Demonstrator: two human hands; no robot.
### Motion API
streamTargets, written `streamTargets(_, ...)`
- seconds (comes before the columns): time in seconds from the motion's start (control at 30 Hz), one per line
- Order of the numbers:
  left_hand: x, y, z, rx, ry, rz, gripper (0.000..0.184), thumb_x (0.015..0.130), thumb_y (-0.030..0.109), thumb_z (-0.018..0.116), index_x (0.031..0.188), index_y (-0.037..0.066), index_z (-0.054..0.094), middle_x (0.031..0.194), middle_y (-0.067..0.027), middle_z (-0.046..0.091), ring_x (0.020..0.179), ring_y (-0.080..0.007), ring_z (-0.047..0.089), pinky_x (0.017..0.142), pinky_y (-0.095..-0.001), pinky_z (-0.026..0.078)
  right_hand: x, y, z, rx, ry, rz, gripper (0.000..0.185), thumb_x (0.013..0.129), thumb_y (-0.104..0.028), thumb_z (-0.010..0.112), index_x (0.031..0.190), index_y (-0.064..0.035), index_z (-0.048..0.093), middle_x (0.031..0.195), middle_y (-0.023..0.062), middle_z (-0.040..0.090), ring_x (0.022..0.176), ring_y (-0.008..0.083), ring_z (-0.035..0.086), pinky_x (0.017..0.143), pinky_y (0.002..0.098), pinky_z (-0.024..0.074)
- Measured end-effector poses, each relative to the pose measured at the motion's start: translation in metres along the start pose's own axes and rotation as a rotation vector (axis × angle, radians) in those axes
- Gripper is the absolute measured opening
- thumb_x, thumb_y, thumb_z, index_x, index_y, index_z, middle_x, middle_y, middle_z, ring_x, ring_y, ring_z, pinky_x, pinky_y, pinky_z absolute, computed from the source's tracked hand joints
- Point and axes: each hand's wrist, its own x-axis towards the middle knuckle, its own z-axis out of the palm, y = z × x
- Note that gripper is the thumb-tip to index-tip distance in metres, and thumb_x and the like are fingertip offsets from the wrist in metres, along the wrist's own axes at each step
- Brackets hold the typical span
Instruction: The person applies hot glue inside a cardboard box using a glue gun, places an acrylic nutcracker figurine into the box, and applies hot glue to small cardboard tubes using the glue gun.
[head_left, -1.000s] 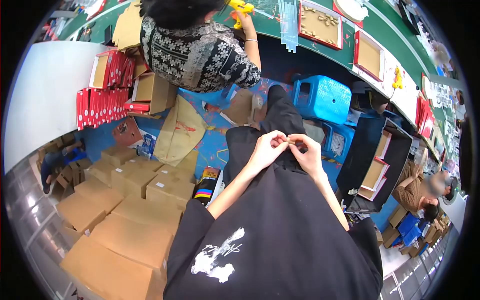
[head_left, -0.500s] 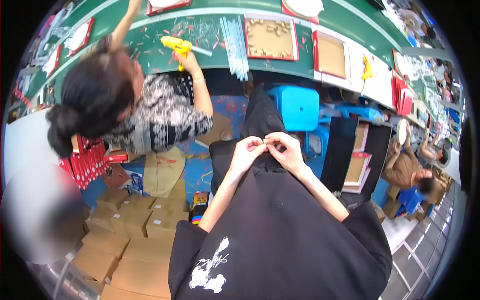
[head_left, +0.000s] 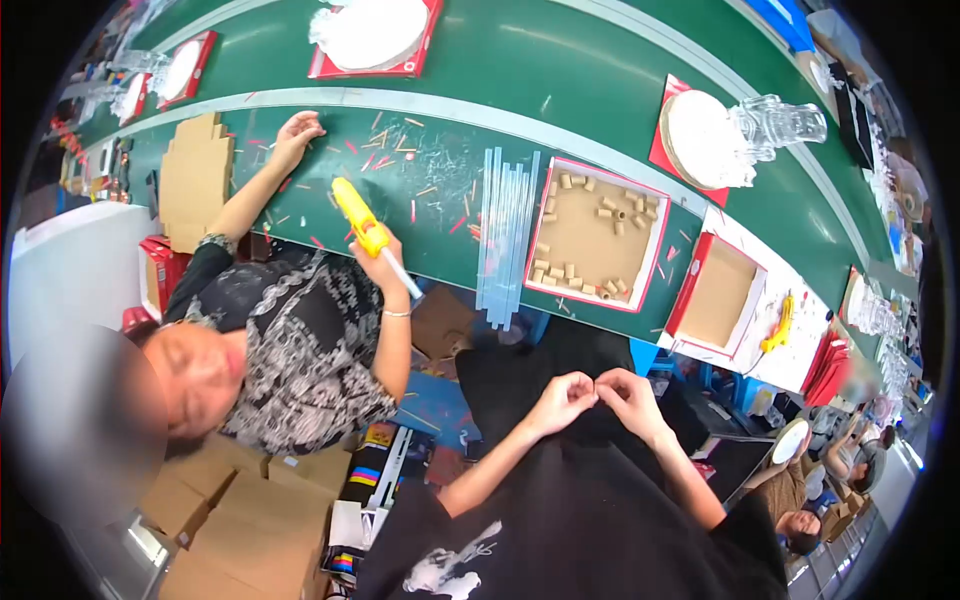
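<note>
L hand + R pinch, item unclear

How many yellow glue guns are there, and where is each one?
2. One glue gun is in the co-worker's hand; the other glue gun lies on the white surface, beside a red-edged box. More may be hidden.

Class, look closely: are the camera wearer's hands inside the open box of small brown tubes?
No, the left hand and right hand are together over dark clothing, apart from the box.
</note>
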Motion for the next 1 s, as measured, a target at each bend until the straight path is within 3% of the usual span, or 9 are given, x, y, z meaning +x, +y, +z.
streamTargets(0.27, 0.025, -0.072, -0.031, 0.142, 0.150, 0.054, 0.010, 0.088, 0.004, 0.066, 0.092, 0.002, 0.056, 0.083, 0.0001, 0.058, 0.081, -0.0047, 0.057, 0.072, -0.0227, 0.049, 0.062, 0.071, -0.004, -0.287, -0.186, -0.157, 0.011, 0.085, -0.003, 0.069, 0.095, -0.0002, 0.066, 0.087, 0.0080, 0.067, 0.077, 0.0122, 0.065, 0.066, 0.0248, 0.0521)
streamTargets(0.47, 0.045, -0.191, -0.029, 0.183, 0.477, 0.112, 0.008, 0.088, 0.002, 0.065, 0.092, 0.000, 0.058, 0.081, -0.0032, 0.062, 0.077, -0.0073, 0.060, 0.070, -0.0235, 0.049, 0.116, 0.187, -0.017, -0.271, -0.426, -0.332, 0.013, 0.083, -0.010, 0.070, 0.093, -0.0029, 0.064, 0.084, 0.0081, 0.063, 0.073, 0.0185, 0.062, 0.065, 0.0303, 0.0501)
streamTargets(0.53, 0.044, -0.210, -0.008, 0.304, 0.530, 0.056, 0.010, 0.086, 0.004, 0.067, 0.091, 0.000, 0.059, 0.080, -0.0054, 0.063, 0.077, -0.0078, 0.061, 0.070, -0.0248, 0.050, 0.114, 0.213, -0.028, -0.424, -0.410, -0.505, 0.012, 0.083, -0.013, 0.066, 0.087, -0.0033, 0.060, 0.082, 0.0128, 0.062, 0.078, 0.0304, 0.064, 0.069, 0.0375, 0.0508)
streamTargets(0.6, 0.057, -0.196, 0.029, 0.609, 0.698, 0.059, 0.013, 0.081, 0.006, 0.069, 0.088, -0.001, 0.060, 0.074, -0.0065, 0.062, 0.074, -0.0085, 0.061, 0.068, -0.0266, 0.051, 0.102, 0.219, -0.043, -0.370, -0.391, -0.499, 0.012, 0.082, -0.013, 0.066, 0.086, -0.0035, 0.060, 0.082, 0.0138, 0.062, 0.080, 0.0326, 0.064, 0.069, 0.0399, 0.0509)
streamTargets(0.63, 0.062, -0.192, 0.038, 0.496, 0.733, 0.009, 0.014, 0.078, 0.007, 0.069, 0.086, -0.001, 0.061, 0.071, -0.0083, 0.062, 0.071, -0.0114, 0.062, 0.065, -0.0289, 0.051, 0.097, 0.206, -0.058, -0.338, -0.433, -0.476, 0.015, 0.084, -0.018, 0.064, 0.088, -0.0035, 0.061, 0.088, 0.0153, 0.064, 0.089, 0.0348, 0.063, 0.074, 0.0426, 0.0505)
streamTargets(0.8, 0.073, -0.167, 0.075, 0.804, 0.750, 0.153, 0.017, 0.076, 0.012, 0.068, 0.084, -0.001, 0.061, 0.069, -0.0104, 0.061, 0.065, -0.0175, 0.062, 0.062, -0.0313, 0.050, 0.094, 0.211, -0.098, -0.227, -0.393, -0.646, 0.012, 0.084, -0.011, 0.063, 0.091, -0.0015, 0.067, 0.081, 0.0135, 0.063, 0.071, 0.0248, 0.064, 0.063, 0.0336, 0.0489)
streamTargets(0.87, 0.085, -0.166, 0.078, 0.872, 0.609, 0.199, 0.018, 0.075, 0.014, 0.067, 0.082, -0.001, 0.060, 0.068, -0.0106, 0.060, 0.065, -0.0184, 0.063, 0.061, -0.0315, 0.049, 0.096, 0.227, -0.107, -0.257, -0.391, -0.615, 0.013, 0.083, -0.011, 0.064, 0.091, -0.0013, 0.068, 0.081, 0.0140, 0.062, 0.070, 0.0239, 0.063, 0.062, 0.0330, 0.0485)
streamTargets(0.9, 0.085, -0.172, 0.080, 0.868, 0.604, 0.220, 0.011, 0.080, 0.009, 0.063, 0.083, 0.000, 0.058, 0.069, -0.0050, 0.058, 0.065, -0.0128, 0.060, 0.060, -0.0272, 0.048, 0.099, 0.235, -0.112, -0.304, -0.301, -0.700, 0.013, 0.083, -0.011, 0.065, 0.091, -0.0014, 0.068, 0.080, 0.0136, 0.062, 0.069, 0.0233, 0.062, 0.062, 0.0328, 0.0482)
streamTargets(1.0, 0.087, -0.188, 0.087, 0.458, 0.728, 0.343, 0.012, 0.082, 0.010, 0.063, 0.080, 0.001, 0.054, 0.071, -0.0059, 0.060, 0.065, -0.0142, 0.061, 0.061, -0.0298, 0.050, 0.105, 0.258, -0.128, -0.314, -0.222, -0.677, 0.014, 0.083, -0.013, 0.066, 0.091, -0.0014, 0.069, 0.076, 0.0111, 0.062, 0.065, 0.0204, 0.060, 0.060, 0.0319, 0.0469)
